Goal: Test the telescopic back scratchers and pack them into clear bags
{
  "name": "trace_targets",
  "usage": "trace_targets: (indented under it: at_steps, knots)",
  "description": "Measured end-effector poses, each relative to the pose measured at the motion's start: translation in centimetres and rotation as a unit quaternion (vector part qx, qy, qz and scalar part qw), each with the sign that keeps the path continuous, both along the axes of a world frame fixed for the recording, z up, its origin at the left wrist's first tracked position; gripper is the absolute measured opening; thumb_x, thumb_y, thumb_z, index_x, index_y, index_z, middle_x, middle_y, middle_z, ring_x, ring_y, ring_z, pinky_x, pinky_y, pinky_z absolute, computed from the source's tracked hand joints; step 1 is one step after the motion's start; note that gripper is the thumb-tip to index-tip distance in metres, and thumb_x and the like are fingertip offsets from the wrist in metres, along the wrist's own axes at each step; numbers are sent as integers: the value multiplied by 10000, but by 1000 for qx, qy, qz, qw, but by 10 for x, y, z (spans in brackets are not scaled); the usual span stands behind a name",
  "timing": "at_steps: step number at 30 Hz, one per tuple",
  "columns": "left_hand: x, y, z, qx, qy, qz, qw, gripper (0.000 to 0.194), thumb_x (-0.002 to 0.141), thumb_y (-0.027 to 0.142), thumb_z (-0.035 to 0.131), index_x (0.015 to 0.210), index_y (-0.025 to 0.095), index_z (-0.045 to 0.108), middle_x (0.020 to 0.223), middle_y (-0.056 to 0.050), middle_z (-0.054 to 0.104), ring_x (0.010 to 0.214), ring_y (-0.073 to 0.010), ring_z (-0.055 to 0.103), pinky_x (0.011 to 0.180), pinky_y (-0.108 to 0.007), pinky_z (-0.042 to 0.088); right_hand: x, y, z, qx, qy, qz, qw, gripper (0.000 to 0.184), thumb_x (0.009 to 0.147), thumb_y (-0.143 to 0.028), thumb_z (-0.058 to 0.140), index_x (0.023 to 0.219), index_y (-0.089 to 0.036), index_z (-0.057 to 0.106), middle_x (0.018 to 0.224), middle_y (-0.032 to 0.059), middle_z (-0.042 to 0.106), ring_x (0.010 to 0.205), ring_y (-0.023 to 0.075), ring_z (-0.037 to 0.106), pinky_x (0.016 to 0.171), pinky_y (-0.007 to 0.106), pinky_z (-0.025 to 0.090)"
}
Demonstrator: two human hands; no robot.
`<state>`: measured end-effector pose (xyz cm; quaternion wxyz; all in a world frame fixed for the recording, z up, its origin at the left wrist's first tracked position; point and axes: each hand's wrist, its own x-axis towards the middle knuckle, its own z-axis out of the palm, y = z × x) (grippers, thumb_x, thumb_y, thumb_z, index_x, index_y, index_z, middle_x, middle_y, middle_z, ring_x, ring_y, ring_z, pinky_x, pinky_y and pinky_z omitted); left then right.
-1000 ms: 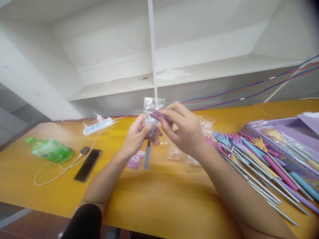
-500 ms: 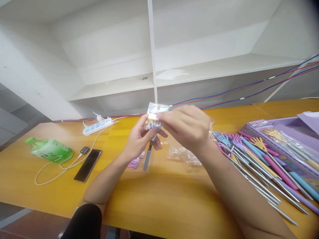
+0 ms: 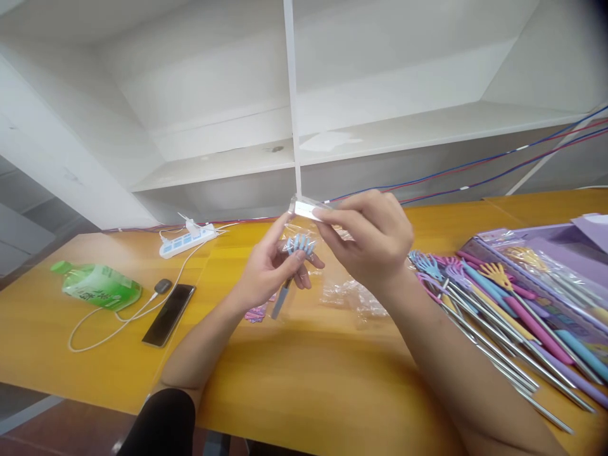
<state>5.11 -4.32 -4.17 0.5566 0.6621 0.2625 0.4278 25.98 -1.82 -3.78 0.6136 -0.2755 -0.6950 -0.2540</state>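
Observation:
My left hand (image 3: 266, 269) grips a small blue back scratcher (image 3: 291, 269) inside a clear plastic sleeve, its claw head up and its handle pointing down toward the table. My right hand (image 3: 368, 244) pinches the folded top flap of that clear bag (image 3: 306, 209) just above the claw. Both hands are raised over the middle of the yellow table (image 3: 304, 373).
A heap of coloured back scratchers (image 3: 498, 310) lies at the right beside purple boxes (image 3: 560, 253). More clear bags (image 3: 351, 294) and small pink cards (image 3: 256, 311) lie behind my hands. At the left are a green bottle (image 3: 97, 286), a black phone (image 3: 168, 306) and a white power strip (image 3: 187, 240).
My right hand has moved up and right, folding the bag's top flap over. The scratcher in my left hand has risen a little.

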Motion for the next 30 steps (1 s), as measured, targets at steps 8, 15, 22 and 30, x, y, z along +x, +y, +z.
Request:
trace_targets:
  at_steps: [8, 15, 22, 30]
  knots:
    - [3, 6, -4, -11, -29, -25, 999, 802, 1039, 550, 661, 1701, 290, 291, 1052, -109, 804, 642, -178, 768, 621, -290, 613, -5, -10, 15, -130, 53, 86, 986, 92, 1048, -202, 637, 996, -228, 709, 888, 32, 699, 714, 124, 573, 641, 309, 462]
    - [8, 7, -6, -31, -32, -6, 999, 769, 1034, 539, 669, 1681, 279, 344, 1026, -97, 813, 630, -176, 765, 629, -283, 606, -5, -6, 11, -121, 27, 53, 991, 90, 1049, -190, 607, 1009, -219, 683, 904, 47, 683, 703, 131, 562, 664, 311, 476]
    - [8, 9, -8, -36, -48, -2, 998, 543, 1004, 471, 723, 1474, 272, 537, 1119, -88, 813, 653, -187, 784, 658, -306, 640, -8, -4, 8, -113, 6, 65, 991, 40, 1054, -199, 641, 1036, -208, 676, 891, 19, 703, 715, 111, 584, 677, 273, 458]
    - [12, 9, -11, -19, -29, 68, 997, 306, 984, 470, 760, 1038, 171, 722, 958, -76, 833, 536, -135, 719, 568, -257, 566, -15, -6, 5, -183, -22, 79, 980, 142, 1085, -268, 600, 994, -209, 691, 885, 22, 705, 716, 115, 575, 692, 286, 448]
